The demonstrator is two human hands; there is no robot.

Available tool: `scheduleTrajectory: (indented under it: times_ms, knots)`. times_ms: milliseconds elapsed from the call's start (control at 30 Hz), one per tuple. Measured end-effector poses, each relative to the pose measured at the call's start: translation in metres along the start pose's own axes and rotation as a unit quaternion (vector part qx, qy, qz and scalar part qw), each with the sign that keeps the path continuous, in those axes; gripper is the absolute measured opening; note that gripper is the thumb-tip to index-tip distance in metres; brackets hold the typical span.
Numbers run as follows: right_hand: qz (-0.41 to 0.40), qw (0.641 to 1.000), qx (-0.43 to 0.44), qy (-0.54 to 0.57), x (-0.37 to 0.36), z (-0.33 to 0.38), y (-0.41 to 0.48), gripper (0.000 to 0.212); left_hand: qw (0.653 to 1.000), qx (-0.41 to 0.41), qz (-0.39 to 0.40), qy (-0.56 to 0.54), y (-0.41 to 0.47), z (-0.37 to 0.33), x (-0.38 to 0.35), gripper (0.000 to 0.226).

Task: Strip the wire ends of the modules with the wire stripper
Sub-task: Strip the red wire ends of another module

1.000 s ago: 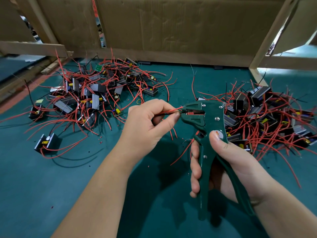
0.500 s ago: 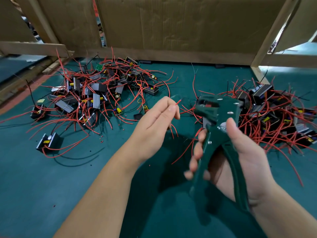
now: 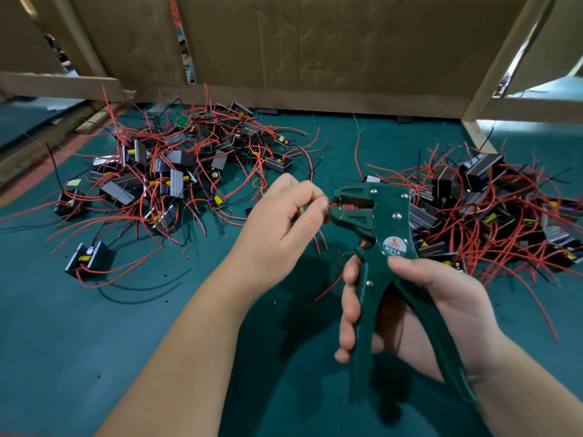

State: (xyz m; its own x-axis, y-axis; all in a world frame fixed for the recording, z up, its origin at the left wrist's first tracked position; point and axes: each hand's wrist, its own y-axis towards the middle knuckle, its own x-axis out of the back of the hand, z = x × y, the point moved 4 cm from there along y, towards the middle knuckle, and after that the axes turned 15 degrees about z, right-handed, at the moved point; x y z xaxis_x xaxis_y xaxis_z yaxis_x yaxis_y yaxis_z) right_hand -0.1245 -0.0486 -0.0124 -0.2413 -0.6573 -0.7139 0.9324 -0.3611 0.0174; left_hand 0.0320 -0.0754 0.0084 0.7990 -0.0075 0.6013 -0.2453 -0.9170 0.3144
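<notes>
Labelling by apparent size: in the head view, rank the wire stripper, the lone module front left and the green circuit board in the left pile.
1. wire stripper, largest, but nearest the camera.
2. lone module.
3. green circuit board, smallest, but farthest, so true size unsure.

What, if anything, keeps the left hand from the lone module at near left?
Probably yes: mostly bare green mat lies between the left hand and the lone module, though its fingers pinch a red wire at the wire stripper.
</notes>
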Motion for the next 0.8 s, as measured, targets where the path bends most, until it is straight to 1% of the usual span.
scheduleTrajectory:
  times_ms: [133,467,633,667,733,767,800]
  knots:
    - [-0.025,0.999,-0.003,-0.025,0.003,-0.001,0.001,0.043,1.000,-0.004,0.013,-0.001,0.000,-0.001,-0.001,0.022]
    - [-0.051,0.997,-0.010,-0.053,0.003,-0.001,0.001,0.047,1.000,-0.008,0.021,-0.005,-0.001,-0.004,-0.001,0.022]
    - [-0.127,0.989,-0.007,-0.074,0.000,-0.001,0.001,0.050,0.999,-0.011,0.025,0.022,0.000,0.002,-0.005,0.016]
    - [-0.151,0.985,-0.004,-0.080,0.001,-0.001,0.001,0.055,1.000,-0.008,0.024,0.009,-0.001,0.004,-0.006,0.015]
    - [-0.214,0.966,-0.036,-0.139,0.013,0.004,0.014,0.075,0.999,0.006,0.015,-0.040,-0.002,0.010,-0.008,0.019]
    - [-0.203,0.965,-0.018,-0.164,0.008,0.005,0.013,0.077,0.998,0.011,0.007,-0.068,-0.003,0.014,-0.008,0.021]
    - [-0.225,0.964,0.035,-0.140,0.010,0.009,0.008,0.062,0.995,0.013,0.000,-0.098,-0.004,0.016,-0.009,0.021]
